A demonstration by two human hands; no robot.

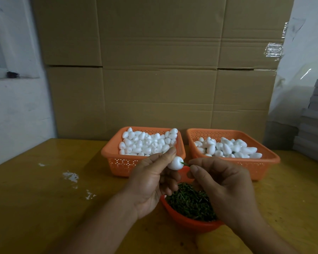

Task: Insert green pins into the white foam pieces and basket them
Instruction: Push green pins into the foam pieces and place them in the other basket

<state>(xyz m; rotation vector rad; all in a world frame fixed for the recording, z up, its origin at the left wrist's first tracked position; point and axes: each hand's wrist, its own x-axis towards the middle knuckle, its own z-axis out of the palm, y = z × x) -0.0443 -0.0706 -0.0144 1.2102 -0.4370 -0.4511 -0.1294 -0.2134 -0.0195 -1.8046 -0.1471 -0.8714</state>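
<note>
Near the tabletop's front edge, a red bowl [182, 219] holds green pins [190, 203]. Above it, left grip [154, 180] pinches a foam piece [175, 163]; right grip [220, 187] pinches a pin [185, 164] entering it. Toward the rear edge: left basket [116, 162] and right basket [264, 162], both holding foam pieces, backed by cardboard [160, 70]

Two orange perforated baskets [117, 163] [264, 162] held white foam pieces [147, 142]; green pins [190, 202] filled a red-orange bowl [184, 219] on the yellow-brown table [44, 198].
</note>
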